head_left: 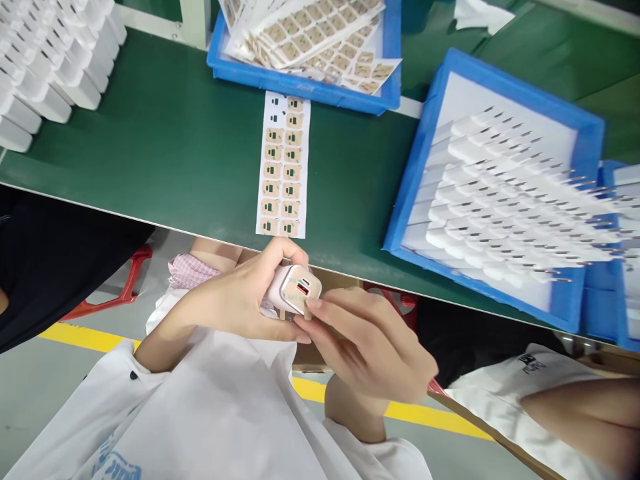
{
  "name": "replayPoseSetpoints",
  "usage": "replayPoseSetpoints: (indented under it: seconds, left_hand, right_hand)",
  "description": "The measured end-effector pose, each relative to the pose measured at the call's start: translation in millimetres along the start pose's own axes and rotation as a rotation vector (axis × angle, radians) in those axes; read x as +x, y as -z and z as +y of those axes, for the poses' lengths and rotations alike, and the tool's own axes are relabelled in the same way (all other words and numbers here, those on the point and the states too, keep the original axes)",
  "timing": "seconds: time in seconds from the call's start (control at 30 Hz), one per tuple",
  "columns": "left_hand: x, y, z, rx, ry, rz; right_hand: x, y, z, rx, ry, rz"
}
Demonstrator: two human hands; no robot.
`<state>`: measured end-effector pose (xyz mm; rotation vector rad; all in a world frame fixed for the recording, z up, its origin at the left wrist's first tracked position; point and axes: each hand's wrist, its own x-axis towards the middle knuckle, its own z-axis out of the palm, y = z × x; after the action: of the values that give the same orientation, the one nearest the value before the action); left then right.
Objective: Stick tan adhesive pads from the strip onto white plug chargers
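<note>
My left hand [235, 293] is wrapped round a white charger [278, 288], held just off the table's front edge. The charger's end face, with its USB ports, points up and to the right. A tan sticker [295, 293] with printing covers that face around the ports. My right hand [370, 340] pinches the sticker's lower corner between thumb and finger. Beyond my hands, a white sticker sheet [283, 173] lies on the green table [200, 147]. Rows of tan stickers remain on it, and two places at its far left end are bare.
A blue tray [300, 85] of more sticker sheets stands at the back. To the right, another blue tray [415, 187] holds many white chargers [490, 200] with prongs up. More white chargers [55, 67] stand at far left. Other people sit on both sides, a bare arm [590, 420] at right.
</note>
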<state>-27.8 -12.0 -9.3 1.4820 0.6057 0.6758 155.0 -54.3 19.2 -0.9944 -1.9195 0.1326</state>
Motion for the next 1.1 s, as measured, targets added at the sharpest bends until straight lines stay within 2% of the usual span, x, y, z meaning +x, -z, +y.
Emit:
replayPoseSetpoints:
  seconds: [0.13,0.3,0.63,0.77,0.9,1.1]
  left_hand:
    - [-2,-5.2,9,0.105,0.018,0.090]
    - [-7,-10.2,13,0.144,0.033,0.134]
    - [-2,-15.0,22,0.167,0.110,0.161]
    - [-3,-15.7,21,0.150,0.123,0.154]
    - [-4,-17.0,18,0.103,0.077,0.134]
    - [-6,-16.0,21,0.157,0.100,0.107]
  right_hand:
    - [0,6,-10,-0.046,0.020,-0.034]
    - [6,6,-10,0.017,0.024,-0.063]
    - [2,9,-3,-0.003,0.083,-0.065]
    - [4,10,-4,0.045,0.022,-0.066]
    - [8,14,-7,0.144,-0.063,-0.064]
    - [12,27,-12,0.226,-0.193,-0.194]
